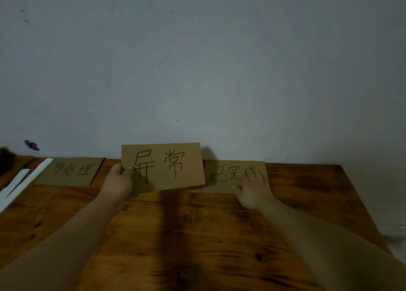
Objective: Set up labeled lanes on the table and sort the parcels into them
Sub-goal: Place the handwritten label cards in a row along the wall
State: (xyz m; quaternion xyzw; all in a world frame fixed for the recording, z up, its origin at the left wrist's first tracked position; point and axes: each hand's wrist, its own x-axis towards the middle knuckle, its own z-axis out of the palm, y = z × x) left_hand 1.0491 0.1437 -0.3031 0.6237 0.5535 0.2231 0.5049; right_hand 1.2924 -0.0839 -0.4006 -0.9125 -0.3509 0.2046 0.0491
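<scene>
Labelling step. Left hand (117,179) grip pinched on 异常 cardboard label (163,166), held raised; right hand (252,189) grip apart, seemingly pressing 已完成 label (224,174). Next: lay it flat at worktop (197,235) far edge.

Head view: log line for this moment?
left hand pinches middle card, raised | right hand flat on right card | left card flat on table

Raised cardboard label (162,166) between two flat labels (70,172)
</scene>
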